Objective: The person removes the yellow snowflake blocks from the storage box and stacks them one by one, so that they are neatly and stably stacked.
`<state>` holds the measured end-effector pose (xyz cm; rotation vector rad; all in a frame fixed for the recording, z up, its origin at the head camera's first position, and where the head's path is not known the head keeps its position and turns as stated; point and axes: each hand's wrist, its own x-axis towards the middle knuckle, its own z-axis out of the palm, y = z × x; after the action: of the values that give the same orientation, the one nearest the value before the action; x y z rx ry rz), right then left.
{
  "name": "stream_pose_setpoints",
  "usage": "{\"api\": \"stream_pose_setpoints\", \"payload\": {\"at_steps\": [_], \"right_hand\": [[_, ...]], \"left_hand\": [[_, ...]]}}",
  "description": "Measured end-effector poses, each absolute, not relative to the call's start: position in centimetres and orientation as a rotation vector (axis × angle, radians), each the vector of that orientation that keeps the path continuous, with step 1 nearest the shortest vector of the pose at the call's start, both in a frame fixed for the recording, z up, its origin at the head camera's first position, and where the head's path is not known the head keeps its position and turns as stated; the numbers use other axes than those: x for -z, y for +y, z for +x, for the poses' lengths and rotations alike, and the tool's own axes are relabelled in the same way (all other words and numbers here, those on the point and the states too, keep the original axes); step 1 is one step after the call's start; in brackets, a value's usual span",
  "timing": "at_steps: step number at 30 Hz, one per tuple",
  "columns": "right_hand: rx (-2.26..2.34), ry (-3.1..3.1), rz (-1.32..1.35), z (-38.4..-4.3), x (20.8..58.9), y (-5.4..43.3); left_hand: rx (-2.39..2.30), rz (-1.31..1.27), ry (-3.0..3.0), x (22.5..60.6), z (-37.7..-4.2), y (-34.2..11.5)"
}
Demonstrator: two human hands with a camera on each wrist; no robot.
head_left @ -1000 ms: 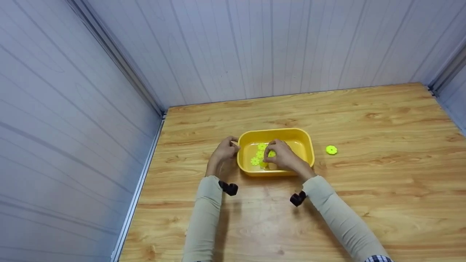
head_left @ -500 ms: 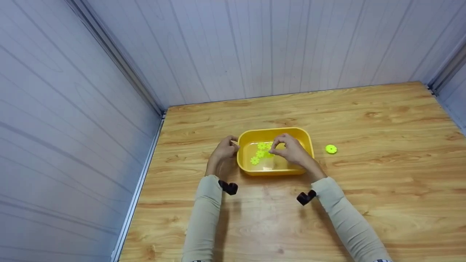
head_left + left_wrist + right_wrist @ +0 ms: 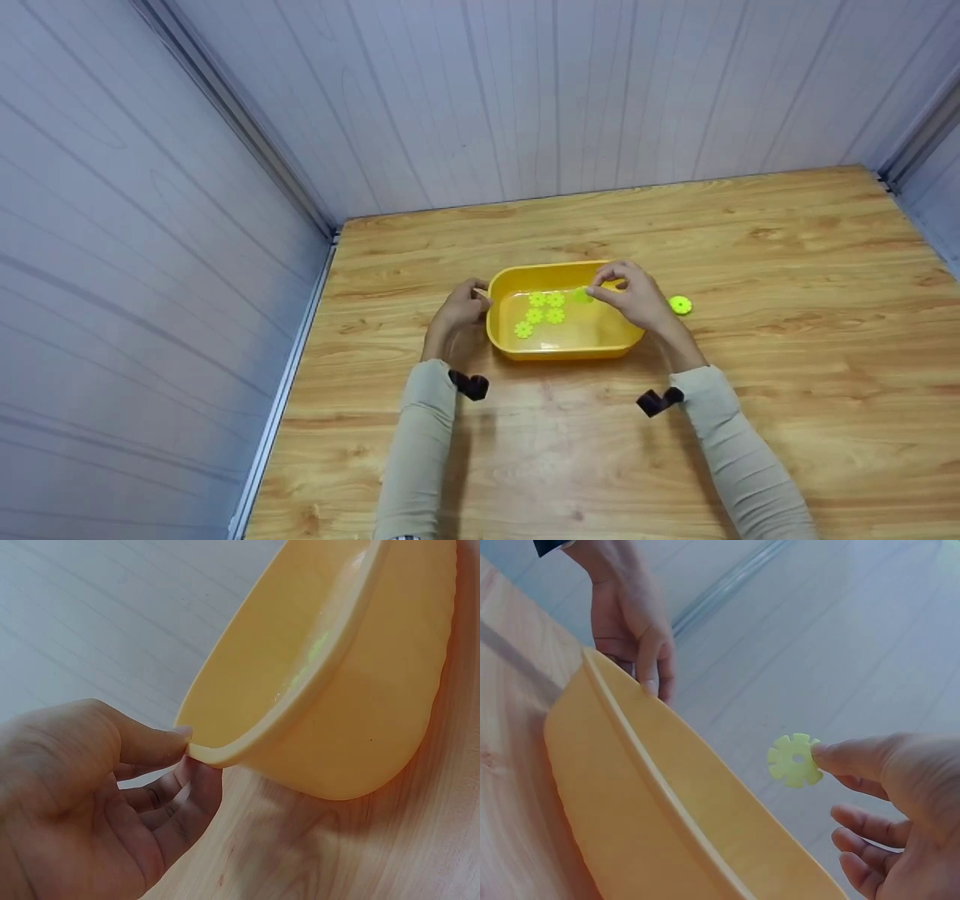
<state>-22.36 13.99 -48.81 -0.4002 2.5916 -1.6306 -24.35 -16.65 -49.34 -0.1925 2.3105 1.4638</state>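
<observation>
A yellow plastic basin (image 3: 592, 341) stands on the wooden table. Its left rim is pinched between the thumb and fingers of my left hand (image 3: 97, 780). My right hand (image 3: 634, 296) is over the right part of the basin. Between its thumb and fingers it pinches a flat yellow-green notched disc (image 3: 791, 760) with a small central hole, held above the rim in the right wrist view. Several similar flower-shaped discs (image 3: 555, 316) lie grouped on the basin floor, left of centre.
Just right of the basin, partly beside my right forearm, another yellow-green disc (image 3: 680, 305) lies on the wooden table (image 3: 810, 337). Pale panelled walls (image 3: 480, 97) stand behind the table and along its left side. Small black wrist cameras (image 3: 470, 385) are strapped to both forearms.
My right hand has moved right and lifted away from the grouped discs, carrying one disc. More of the discs on the basin floor now show. My left hand stays on the rim.
</observation>
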Motion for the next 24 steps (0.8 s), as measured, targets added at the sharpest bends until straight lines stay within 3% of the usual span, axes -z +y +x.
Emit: {"api": "stream_pose_setpoints", "payload": {"at_steps": [24], "right_hand": [[1.725, 2.622, -0.077, -22.1, 49.8, 20.6]], "left_hand": [[-1.466, -0.167, 2.306, 49.4, -24.5, -16.8]]}}
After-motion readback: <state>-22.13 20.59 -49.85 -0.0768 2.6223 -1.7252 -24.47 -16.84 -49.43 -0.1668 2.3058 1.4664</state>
